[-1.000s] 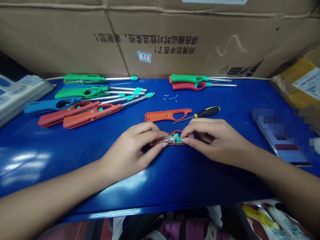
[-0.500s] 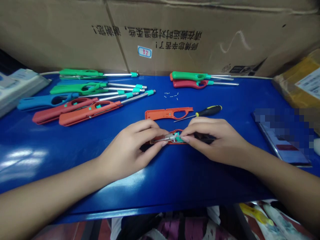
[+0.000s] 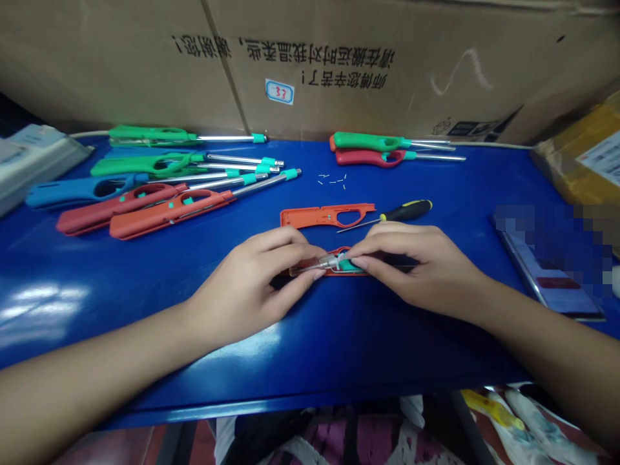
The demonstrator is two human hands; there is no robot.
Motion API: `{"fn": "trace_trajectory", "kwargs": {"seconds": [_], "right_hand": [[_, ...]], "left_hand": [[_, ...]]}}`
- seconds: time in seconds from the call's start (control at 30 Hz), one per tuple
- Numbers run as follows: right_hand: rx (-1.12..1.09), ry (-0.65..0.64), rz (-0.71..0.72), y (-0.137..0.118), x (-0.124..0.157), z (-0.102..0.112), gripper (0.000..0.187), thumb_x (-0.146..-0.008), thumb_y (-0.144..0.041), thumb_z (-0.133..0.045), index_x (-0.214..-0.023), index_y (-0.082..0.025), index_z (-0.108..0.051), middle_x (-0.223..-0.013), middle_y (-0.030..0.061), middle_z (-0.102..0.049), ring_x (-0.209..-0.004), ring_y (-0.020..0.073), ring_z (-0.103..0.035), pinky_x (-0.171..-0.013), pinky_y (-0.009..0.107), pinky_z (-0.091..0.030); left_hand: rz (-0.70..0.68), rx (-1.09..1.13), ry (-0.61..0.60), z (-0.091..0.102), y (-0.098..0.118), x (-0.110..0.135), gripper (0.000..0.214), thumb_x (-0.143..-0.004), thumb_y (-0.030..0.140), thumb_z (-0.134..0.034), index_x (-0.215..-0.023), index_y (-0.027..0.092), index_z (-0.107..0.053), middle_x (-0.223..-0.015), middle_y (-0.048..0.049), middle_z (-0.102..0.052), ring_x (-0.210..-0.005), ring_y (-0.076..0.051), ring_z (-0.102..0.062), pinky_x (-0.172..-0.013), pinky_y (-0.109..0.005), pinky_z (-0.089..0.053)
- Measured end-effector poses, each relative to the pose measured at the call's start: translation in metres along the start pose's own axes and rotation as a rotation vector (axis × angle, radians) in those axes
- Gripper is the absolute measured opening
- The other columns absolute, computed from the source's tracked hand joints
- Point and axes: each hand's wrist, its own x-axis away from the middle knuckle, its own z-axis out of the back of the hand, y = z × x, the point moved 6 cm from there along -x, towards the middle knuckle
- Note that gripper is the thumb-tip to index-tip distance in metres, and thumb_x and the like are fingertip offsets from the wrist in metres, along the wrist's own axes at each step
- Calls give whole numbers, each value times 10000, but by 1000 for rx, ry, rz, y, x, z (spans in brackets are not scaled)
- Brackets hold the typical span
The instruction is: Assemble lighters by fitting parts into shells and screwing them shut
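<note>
My left hand pinches a clear fuel tank between thumb and fingers, over an orange lighter half-shell lying on the table. From the right, my right hand has its thumb and forefinger closed at the tank's valve end, by the teal trigger; what exactly they grip is hidden. Just beyond the hands lies the other orange half-shell, its inside facing up. Beside it rests a screwdriver with a black and yellow handle.
Several assembled lighters lie at the left, and a few more at the back. Small screws are scattered between them. A cardboard box stands behind the blue table. A phone-like device lies at the right.
My right fingertips have shifted slightly left, closer to the tank's valve end. My left hand keeps its pinch on the tank. The camera view has moved a little.
</note>
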Motion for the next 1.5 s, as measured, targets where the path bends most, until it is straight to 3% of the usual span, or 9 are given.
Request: {"fn": "trace_trajectory", "kwargs": {"seconds": [0.77, 1.5], "right_hand": [[17, -21, -9, 3, 2, 0, 118, -928, -152, -624, -942, -213, -725, -892, 43, -752, -822, 178, -658, -793, 357, -531], [42, -43, 18, 3, 2, -2, 107, -924, -131, -637, -952, -175, -731, -902, 44, -751, -838, 168, -662, -800, 334, -509]], "left_hand": [[20, -7, -14, 0, -2, 1, 228, -1012, 251, -571, -1185, 192, -706, -1057, -70, -670, -922, -159, -661, -827, -266, -575], [-23, -18, -9, 0, -1, 0, 227, -994, 212, -607, -1182, 145, -715, -1034, -54, -653, -938, -132, -640, -864, -236, -525]]}}
